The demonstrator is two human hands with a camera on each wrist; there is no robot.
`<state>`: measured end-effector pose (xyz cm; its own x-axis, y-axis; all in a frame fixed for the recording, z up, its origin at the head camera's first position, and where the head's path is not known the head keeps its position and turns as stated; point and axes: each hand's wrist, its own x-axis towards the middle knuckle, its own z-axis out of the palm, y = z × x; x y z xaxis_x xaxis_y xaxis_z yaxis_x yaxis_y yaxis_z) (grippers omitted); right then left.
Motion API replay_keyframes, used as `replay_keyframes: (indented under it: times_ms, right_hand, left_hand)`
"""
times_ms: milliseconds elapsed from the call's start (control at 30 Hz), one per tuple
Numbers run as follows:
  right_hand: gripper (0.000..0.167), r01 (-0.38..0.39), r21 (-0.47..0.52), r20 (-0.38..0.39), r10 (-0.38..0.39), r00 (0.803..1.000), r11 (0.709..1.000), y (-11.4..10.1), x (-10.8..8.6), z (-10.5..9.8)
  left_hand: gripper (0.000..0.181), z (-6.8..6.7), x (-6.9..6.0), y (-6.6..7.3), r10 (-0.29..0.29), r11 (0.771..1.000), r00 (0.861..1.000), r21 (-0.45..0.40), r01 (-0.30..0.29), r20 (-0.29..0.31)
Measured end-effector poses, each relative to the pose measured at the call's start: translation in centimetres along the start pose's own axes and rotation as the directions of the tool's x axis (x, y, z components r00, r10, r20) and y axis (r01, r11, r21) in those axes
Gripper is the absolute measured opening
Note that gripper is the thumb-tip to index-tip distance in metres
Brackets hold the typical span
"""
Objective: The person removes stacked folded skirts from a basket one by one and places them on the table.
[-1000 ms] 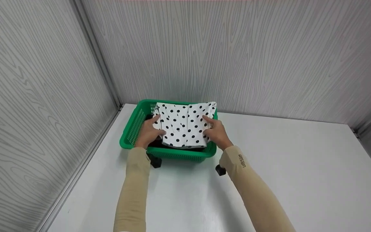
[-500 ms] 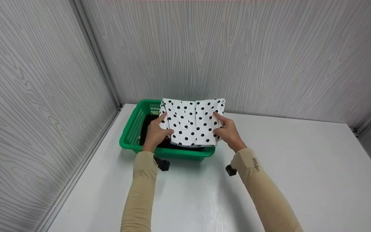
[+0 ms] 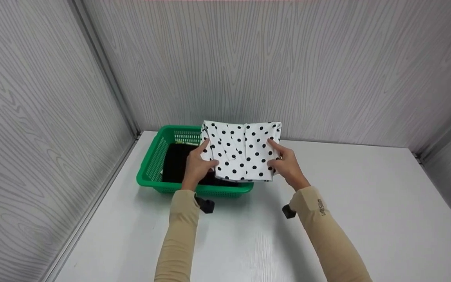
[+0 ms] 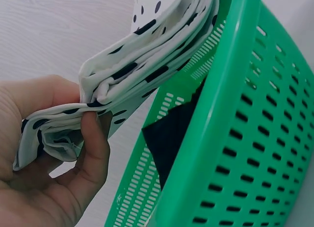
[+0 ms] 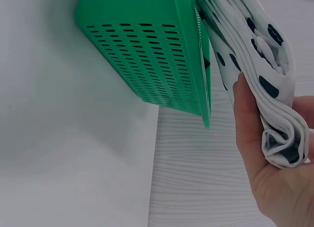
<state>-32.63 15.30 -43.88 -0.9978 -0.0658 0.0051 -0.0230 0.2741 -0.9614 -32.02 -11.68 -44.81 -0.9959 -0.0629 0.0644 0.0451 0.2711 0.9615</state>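
Holding a folded cloth (image 3: 245, 152) by its two side edges, the person has both grips engaged: the left hand (image 3: 197, 166) pinches one end between thumb and fingers, and the right hand (image 3: 288, 166) does likewise at the other. The cloth, white with black dots, is held above the right part of a green basket (image 3: 145, 178) and juts out past its right side. Whether its underside touches the rim, the views do not quite settle.

The likeliest trouble, I judge, is the fold coming undone. The wrist views show many loose layers stacked at the ends, and a pinch that slackens on some could let them slide or sag in the middle. With the rim so near, a low pass might also snag a drooping layer or nudge the basket.

Inside the basket lies black fabric (image 3: 174, 162), partly hidden by the left hand and the cloth. The back wall (image 3: 268, 70) and left wall (image 3: 33, 137) stand near it, leaving little room on those sides, while the white bench (image 3: 347, 196) runs on to the right. A black block (image 3: 206, 206) sits at each wrist.
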Motion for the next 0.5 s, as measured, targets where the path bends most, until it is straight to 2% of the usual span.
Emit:
replay_keyframes:
  times_ms: [167, 367, 500]
  right_hand:
    - [0.079, -0.010, 0.007, -0.022, 0.010, 1.000, 1.000, 0.6, -0.1, -1.1]
    - [0.078, 0.000, 0.006, -0.035, 0.000, 0.999, 1.000, 1.5, -0.6, -2.3]
    - [0.078, 0.014, 0.008, -0.041, -0.014, 0.999, 1.000, 1.4, -0.6, -3.0]
  left_hand:
    - [0.080, 1.1, 0.3, 0.2, 0.025, 1.000, 1.000, -0.002, -0.025, 0.002]
    - [0.080, 2.4, 0.2, 0.1, 0.023, 1.000, 0.998, 0.004, -0.024, 0.055]
    - [0.080, 3.1, 0.3, 0.5, 0.044, 0.999, 0.998, -0.010, -0.044, 0.041]
